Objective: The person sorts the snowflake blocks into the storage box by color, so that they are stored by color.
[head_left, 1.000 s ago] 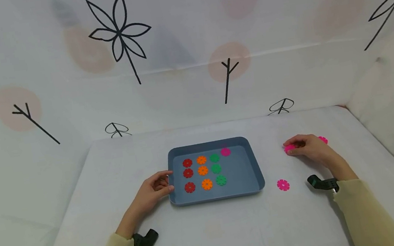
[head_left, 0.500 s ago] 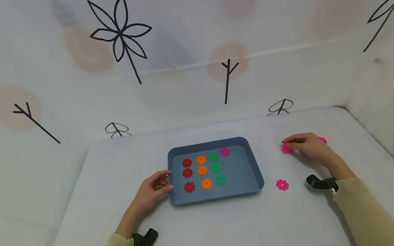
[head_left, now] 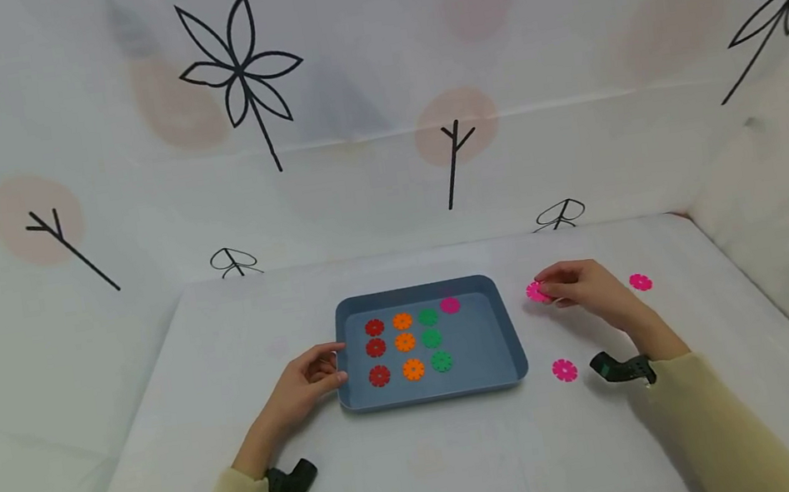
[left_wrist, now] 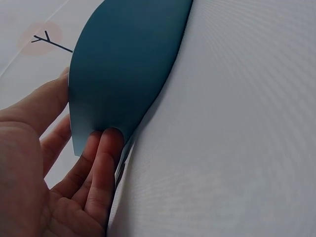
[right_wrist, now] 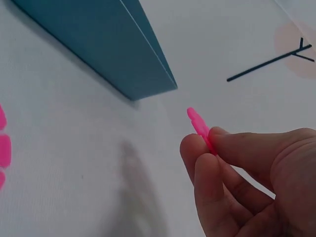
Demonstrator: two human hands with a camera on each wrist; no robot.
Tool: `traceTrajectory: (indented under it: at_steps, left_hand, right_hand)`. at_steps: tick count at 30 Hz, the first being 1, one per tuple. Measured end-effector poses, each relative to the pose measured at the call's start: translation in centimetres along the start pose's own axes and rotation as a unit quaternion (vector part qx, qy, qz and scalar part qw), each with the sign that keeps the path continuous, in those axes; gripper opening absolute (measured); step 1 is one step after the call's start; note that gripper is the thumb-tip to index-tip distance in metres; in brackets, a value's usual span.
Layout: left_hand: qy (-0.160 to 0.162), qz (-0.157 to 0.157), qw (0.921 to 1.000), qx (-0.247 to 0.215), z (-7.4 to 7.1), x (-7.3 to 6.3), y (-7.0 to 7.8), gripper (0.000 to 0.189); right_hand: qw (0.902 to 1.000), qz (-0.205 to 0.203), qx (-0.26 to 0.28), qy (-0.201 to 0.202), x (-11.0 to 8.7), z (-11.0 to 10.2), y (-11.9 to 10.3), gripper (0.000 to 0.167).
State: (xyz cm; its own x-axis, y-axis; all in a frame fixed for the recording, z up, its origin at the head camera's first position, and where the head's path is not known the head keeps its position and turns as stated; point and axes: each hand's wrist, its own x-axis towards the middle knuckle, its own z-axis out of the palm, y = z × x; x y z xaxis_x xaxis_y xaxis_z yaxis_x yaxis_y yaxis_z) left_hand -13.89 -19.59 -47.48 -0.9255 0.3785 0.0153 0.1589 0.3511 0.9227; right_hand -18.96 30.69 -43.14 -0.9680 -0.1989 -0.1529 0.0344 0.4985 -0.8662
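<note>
A blue-grey tray (head_left: pixel 485 351) lies on the white cloth, with rows of red notched discs (head_left: pixel 376 348), orange notched discs (head_left: pixel 405 342) and green notched discs (head_left: pixel 432 337) inside. One pink disc (head_left: pixel 450 305) lies at its far edge, beyond the green column. My left hand (head_left: pixel 306 380) holds the tray's left side, thumb and fingers against its rim and wall (left_wrist: pixel 128 54). Right of the tray, my right hand (head_left: pixel 591 294) pinches another pink notched disc (right_wrist: pixel 200 126) between thumb and fingers, above the cloth.
Two more pink discs lie on the cloth: one near disc (head_left: pixel 565 371) right of the tray's front corner, one far disc (head_left: pixel 640 282) beyond my right hand. A patterned white curtain (head_left: pixel 355 184) stands behind the table.
My right hand has lifted the pink disc and moved it left toward the tray, uncovering the far pink disc. My left hand and the tray stay in place.
</note>
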Motion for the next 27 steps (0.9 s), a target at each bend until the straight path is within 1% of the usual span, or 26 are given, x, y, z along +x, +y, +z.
traceTrajectory:
  at_steps: [3, 7, 10, 15, 17, 21, 23, 27]
  left_hand:
    - [0.001, 0.003, 1.0, 0.0, 0.0, 0.0, -0.1, 0.049]
    - [0.002, -0.007, 1.0, -0.004, 0.0, 0.0, 0.0, 0.049]
    - [0.002, -0.013, 0.9999, -0.001, -0.1, 0.0, 0.0, 0.048]
    - [0.0, -0.01, 0.9999, 0.006, -0.1, 0.1, 0.1, 0.049]
    - [0.0, -0.01, 0.9999, 0.004, -0.1, 0.1, 0.2, 0.049]
    - [0.002, -0.013, 0.9999, 0.005, -0.1, 0.1, 0.2, 0.05]
    - [0.002, -0.013, 0.9999, 0.006, -0.1, 0.1, 0.2, 0.05]
    - [0.003, -0.012, 0.9999, 0.006, -0.1, 0.1, 0.2, 0.049]
  right_hand:
    - [0.9998, -0.019, 0.005, -0.008, 0.2, 0.9, -0.9, 0.038]
    - [0.9991, -0.038, 0.004, -0.017, 0.5, 1.9, -2.1, 0.035]
    - [0.9985, -0.049, 0.001, -0.025, 0.8, 2.6, -2.9, 0.034]
    - [0.9976, -0.062, -0.004, -0.033, 1.4, 3.8, -3.9, 0.03]
    - [0.9974, -0.062, -0.016, -0.032, 1.6, 4.4, -4.3, 0.028]
    - [0.9948, -0.072, -0.06, -0.038, 2.3, 5.7, -4.8, 0.024]
    - [0.9913, -0.092, -0.078, -0.052, 2.7, 6.4, -5.0, 0.021]
    - [0.9814, -0.134, -0.094, -0.1, 3.5, 7.5, -5.6, 0.019]
